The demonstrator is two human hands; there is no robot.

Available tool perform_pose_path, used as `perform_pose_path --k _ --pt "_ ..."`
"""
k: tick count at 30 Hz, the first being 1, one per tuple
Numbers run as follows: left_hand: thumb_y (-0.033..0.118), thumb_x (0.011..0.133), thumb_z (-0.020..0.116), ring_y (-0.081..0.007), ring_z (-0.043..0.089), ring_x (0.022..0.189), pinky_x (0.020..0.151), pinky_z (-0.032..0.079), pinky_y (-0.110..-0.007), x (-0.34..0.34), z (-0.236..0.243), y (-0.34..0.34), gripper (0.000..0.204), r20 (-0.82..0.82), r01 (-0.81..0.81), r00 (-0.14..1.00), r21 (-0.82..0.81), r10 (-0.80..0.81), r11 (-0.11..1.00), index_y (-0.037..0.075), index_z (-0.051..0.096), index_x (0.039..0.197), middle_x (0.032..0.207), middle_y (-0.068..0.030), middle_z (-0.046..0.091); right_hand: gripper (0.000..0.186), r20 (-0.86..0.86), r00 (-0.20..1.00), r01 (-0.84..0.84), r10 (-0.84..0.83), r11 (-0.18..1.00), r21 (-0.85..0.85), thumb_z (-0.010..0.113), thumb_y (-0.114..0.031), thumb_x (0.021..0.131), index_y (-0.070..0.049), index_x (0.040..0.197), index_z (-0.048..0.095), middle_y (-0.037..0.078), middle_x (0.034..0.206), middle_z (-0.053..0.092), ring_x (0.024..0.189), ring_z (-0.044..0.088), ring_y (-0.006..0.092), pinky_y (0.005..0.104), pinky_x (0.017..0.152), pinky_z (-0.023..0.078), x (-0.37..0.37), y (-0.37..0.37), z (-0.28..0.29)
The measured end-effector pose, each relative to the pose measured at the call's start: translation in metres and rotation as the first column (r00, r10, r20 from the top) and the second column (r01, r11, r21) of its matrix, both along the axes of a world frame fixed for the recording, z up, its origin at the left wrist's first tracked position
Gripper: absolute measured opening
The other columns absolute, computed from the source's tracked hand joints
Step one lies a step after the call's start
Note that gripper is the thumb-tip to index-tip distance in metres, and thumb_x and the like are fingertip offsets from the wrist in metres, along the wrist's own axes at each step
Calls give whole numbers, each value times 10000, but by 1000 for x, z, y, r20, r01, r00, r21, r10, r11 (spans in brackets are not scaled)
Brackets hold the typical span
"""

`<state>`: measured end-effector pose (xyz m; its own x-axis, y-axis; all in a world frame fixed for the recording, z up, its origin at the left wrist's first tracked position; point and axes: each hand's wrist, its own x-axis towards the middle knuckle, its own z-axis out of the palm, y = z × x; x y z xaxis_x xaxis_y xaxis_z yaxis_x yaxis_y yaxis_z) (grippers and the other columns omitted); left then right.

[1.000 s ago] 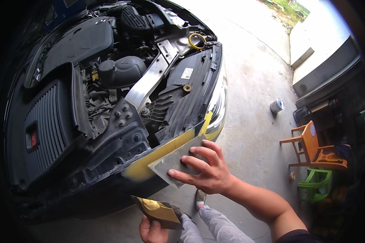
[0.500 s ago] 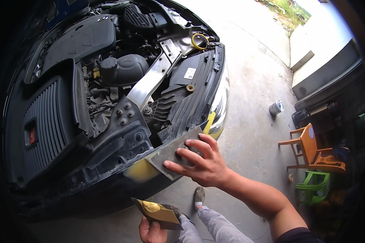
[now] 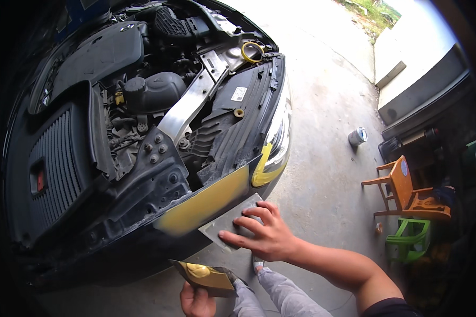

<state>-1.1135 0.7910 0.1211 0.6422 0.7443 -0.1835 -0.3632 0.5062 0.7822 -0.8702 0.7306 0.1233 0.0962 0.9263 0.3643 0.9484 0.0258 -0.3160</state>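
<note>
My right hand [image 3: 265, 232] grips a flat grey spreader [image 3: 225, 221], fingers across its face and thumb behind it. The blade stands beside a smooth yellow putty patch [image 3: 203, 203] on the dark car's front bumper [image 3: 143, 253], just below the headlight; whether it touches is unclear. Lower down, my left hand [image 3: 197, 301] holds a dark, flat putty board [image 3: 220, 283], its fingers partly out of view. A lump of yellow putty [image 3: 198, 270] sits on that board. Yellow masking tape [image 3: 265, 169] borders the lower part of the headlight [image 3: 280, 137].
The engine bay [image 3: 158, 92] lies exposed at left, with a yellow tape roll [image 3: 252, 52] resting at its far corner. On the concrete floor [image 3: 322, 174] stand a small can [image 3: 357, 137], a wooden chair [image 3: 399, 182] and a green stool [image 3: 408, 240]. My legs [image 3: 285, 296] are close below.
The spreader in my right hand has come down and off the bumper's putty patch, which now shows whole. My left hand with the board has barely moved.
</note>
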Motion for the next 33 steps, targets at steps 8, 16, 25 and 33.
perform_pose_path --k 8,16,25,33 --pt "6 923 485 -188 572 1088 965 429 -342 15 -20 -15 329 -53 154 987 43 -151 987 16 531 1248 1174 -83 610 438 -862 -356 374 360 900 222 395 120 866 2 1261 545 125 1247 488 1171 475 210 313 996 354 -16 -21 80" --pt "94 961 486 -249 642 906 685 575 -444 23 3 11 362 40 -10 999 30 8 1000 90 480 1322 1180 -103 614 417 -859 500 -7 -111 991 -132 448 126 812 -8 1182 585 115 1116 562 1054 566 233 348 916 459 20 -36 31" --pt "31 935 492 -232 553 1157 1005 442 -390 12 -11 1 402 -42 -1 999 -53 -1 999 54 476 1336 1276 -99 568 524 -38 966 258 -256 947 192 616 -33 773 -220 1262 594 52 1131 551 1065 514 244 398 880 395 68 3 11" --pt "66 933 523 -222 552 1156 1003 428 -363 18 -13 2 392 -26 27 999 -23 -28 999 37 483 1322 1269 -97 572 605 -33 942 335 -335 922 194 618 -12 723 -237 1283 579 57 1175 522 1111 483 265 423 902 367 70 13 -5"
